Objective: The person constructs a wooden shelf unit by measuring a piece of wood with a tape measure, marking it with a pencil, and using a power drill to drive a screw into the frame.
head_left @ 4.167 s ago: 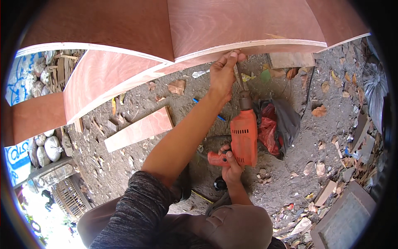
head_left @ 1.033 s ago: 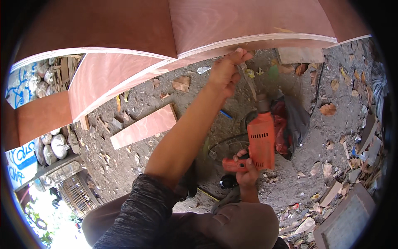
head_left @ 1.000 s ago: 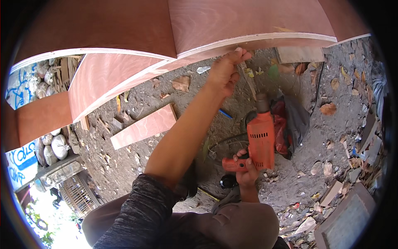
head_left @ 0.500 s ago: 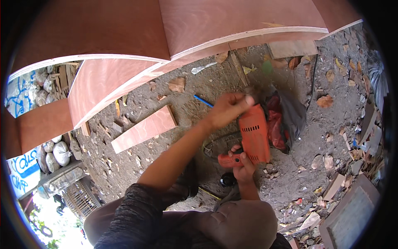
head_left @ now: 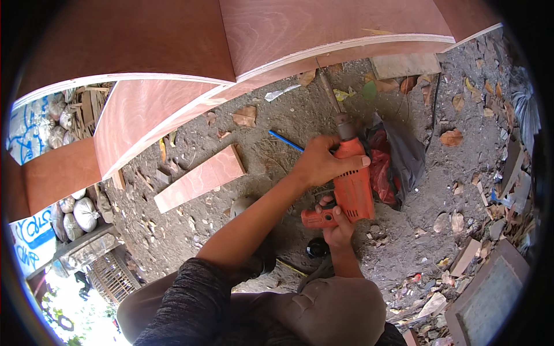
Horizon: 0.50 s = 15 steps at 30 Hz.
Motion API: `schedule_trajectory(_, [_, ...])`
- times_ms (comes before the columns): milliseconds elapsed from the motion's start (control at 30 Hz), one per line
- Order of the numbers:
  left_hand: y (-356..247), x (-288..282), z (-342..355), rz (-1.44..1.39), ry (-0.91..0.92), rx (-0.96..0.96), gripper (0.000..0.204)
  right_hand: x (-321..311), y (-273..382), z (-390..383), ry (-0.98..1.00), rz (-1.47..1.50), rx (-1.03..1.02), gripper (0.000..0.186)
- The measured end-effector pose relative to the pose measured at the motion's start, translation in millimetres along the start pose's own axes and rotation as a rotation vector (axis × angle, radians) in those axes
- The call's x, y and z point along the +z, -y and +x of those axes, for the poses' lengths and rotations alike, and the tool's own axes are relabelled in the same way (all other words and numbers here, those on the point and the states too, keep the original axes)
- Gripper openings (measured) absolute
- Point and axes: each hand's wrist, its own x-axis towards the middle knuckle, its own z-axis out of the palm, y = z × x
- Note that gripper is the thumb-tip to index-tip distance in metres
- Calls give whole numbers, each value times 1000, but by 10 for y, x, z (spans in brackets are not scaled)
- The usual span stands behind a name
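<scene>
Holding drill [head_left: 353, 196] two-handed: L hand [head_left: 324, 163], just back from ply [head_left: 346, 56], now has fingers clasped on body; R hand [head_left: 339, 229] grips handle [head_left: 312, 219], behind L fingers. So drill's prob. better supported. Bit [head_left: 329, 92] extends fwd of L fingers toward ply, contact unclear; bag [head_left: 405, 158] just R.

Far side: the plywood cabinet [head_left: 346, 46] walls off the way across the whole width, and the drill bit [head_left: 330, 92] points up to its lower edge; whether they touch is hard to tell. Right of the drill [head_left: 353, 190], the plastic bag [head_left: 407, 161] crowds its side; beyond the bag, a hand could pass over dirt [head_left: 430, 199] as far as the wood scraps [head_left: 466, 258]. Left, a low passage runs between the loose board [head_left: 199, 180] and the drill, crossed by the left forearm [head_left: 251, 222]. Near, the knee [head_left: 337, 311] blocks.
</scene>
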Motion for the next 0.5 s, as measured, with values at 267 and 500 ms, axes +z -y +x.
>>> schedule_trajectory(267, [10, -22, 6, 33, -22, -14, 60, 27, -11, 14, 6, 0, -7, 44])
schedule_trajectory(500, [8, -49, 2, 32, -2, -2, 56, 38, -26, 23, 7, -2, -12, 43])
